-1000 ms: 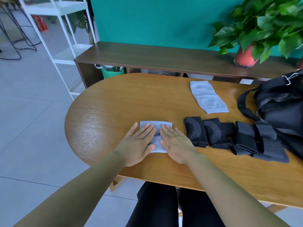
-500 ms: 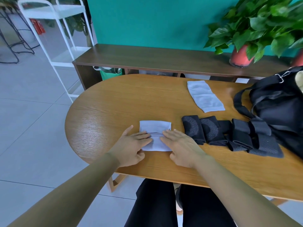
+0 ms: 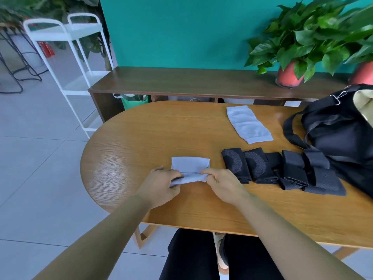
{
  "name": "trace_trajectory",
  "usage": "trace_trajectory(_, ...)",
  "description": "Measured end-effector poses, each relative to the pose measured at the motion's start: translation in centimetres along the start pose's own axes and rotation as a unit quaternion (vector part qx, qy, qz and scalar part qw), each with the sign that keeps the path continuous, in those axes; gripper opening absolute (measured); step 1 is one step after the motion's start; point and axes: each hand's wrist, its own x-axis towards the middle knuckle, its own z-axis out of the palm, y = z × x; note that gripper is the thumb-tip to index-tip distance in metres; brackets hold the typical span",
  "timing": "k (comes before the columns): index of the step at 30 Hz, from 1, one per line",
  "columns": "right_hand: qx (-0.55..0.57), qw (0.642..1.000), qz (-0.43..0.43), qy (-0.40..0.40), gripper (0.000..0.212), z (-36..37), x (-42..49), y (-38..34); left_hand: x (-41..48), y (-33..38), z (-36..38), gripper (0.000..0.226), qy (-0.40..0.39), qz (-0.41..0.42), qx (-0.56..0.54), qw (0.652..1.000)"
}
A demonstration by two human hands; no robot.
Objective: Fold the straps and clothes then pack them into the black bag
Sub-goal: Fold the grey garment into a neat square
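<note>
The left hand [image 3: 161, 183] and right hand [image 3: 221, 183] pinch the near edge of the folded light-grey cloth [image 3: 189, 165], close to the front edge of the oval wooden table [image 3: 125, 156]. Folded black straps [image 3: 262, 166] lie just to its right, with bare wood to its left.

The wooden tabletop [image 3: 141, 142] is oval, rounded at my left. Behind it a low dark shelf [image 3: 181, 81] runs along the teal wall [image 3: 181, 31], carrying a leafy plant [image 3: 302, 37] in a red pot [image 3: 288, 76] and a second red pot [image 3: 363, 73] further right. A green bag [image 3: 133, 101] sits underneath; a white rack [image 3: 84, 29] stands on the grey tiled floor [image 3: 40, 168]
</note>
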Motion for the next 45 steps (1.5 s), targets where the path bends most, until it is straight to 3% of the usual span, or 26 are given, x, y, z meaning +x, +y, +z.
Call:
trace_trajectory(2, 0.032, 0.999, 0.016, 0.004, 0.03, 0.1, 0.0, -0.2, 0.3, 0.3, -0.4, 0.014, 0.011, -0.051, -0.074, 0.996)
trace_trajectory(5, 0.056, 0.997, 0.048, -0.009, 0.037, 0.3, -0.4, -0.7, 0.9, 0.4, -0.8, 0.034, 0.029, -0.101, -0.147, 0.984)
trace_trajectory(12, 0.055, 0.983, 0.104, 0.14, 0.02, 1.7, 2.3, -1.4, 3.1, -0.4, -0.8, 0.033, 0.067, -0.203, -0.215, 0.953)
trace_trajectory(15, 0.023, 0.977, 0.141, 0.159, 0.025, 1.7, 3.5, -1.9, 4.1, -0.5, -0.7, 0.037, 0.077, -0.234, -0.196, 0.949)
trace_trajectory(19, -0.027, 0.97, 0.176, 0.166, 0.027, 1.6, 5.0, -2.1, 5.3, -0.3, -0.3, 0.038, 0.081, -0.276, -0.086, 0.954)
trace_trajectory(25, -0.053, 0.96, 0.195, 0.193, 0.021, 2.8, 6.0, -1.9, 6.1, -0.3, 0.5, 0.036, 0.076, -0.269, 0.011, 0.96)
trace_trajectory(31, -0.13, 0.952, 0.173, 0.218, 0.033, 3.7, 6.2, -1.5, 5.6, -0.4, 0.9, 0.03, 0.064, -0.262, 0.063, 0.961)
trace_trajectory(34, -0.211, 0.931, 0.109, 0.279, 0.042, 4.0, 6.4, -1.5, 5.7, -0.1, 0.5, 0.036, 0.093, -0.236, 0.052, 0.966)
trace_trajectory(37, -0.247, 0.915, 0.005, 0.318, 0.043, 3.8, 5.9, -1.4, 5.1, 0.4, 0.5, 0.037, 0.186, -0.146, 0.087, 0.968)
trace_trajectory(40, -0.287, 0.913, -0.122, 0.262, 0.047, 4.3, 4.6, -1.1, 3.8, 0.9, 0.8, 0.042, 0.202, -0.033, 0.137, 0.969)
trace_trajectory(42, -0.332, 0.921, -0.144, 0.143, 0.053, 4.6, 3.4, -1.1, 2.8, 0.8, 1.4, 0.047, 0.118, 0.023, 0.159, 0.98)
trace_trajectory(45, -0.327, 0.94, -0.095, 0.002, 0.074, 4.6, 2.9, -0.9, 1.8, 0.3, 2.0, 0.068, -0.037, 0.021, 0.168, 0.985)
